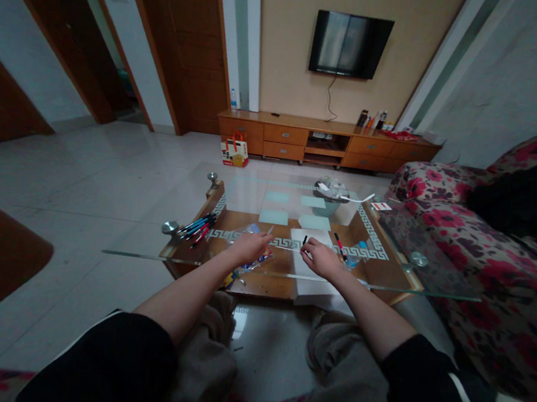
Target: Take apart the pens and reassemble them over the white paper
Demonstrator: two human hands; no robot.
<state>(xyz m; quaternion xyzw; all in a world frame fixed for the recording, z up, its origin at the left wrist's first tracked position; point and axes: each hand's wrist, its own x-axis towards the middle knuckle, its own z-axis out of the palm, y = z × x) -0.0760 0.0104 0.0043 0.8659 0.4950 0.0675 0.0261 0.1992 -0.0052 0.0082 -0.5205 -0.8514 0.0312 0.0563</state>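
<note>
I see a small black pen pinched upright in my right hand, its fingers clamped on it over the white paper sheet on the glass surface. My left hand rests on a clear plastic packet; whether those fingers are curled shut, I cannot tell. The unpinned sheet could slide under the pen, and the loose bundle of coloured pens near the edge may roll off.
</note>
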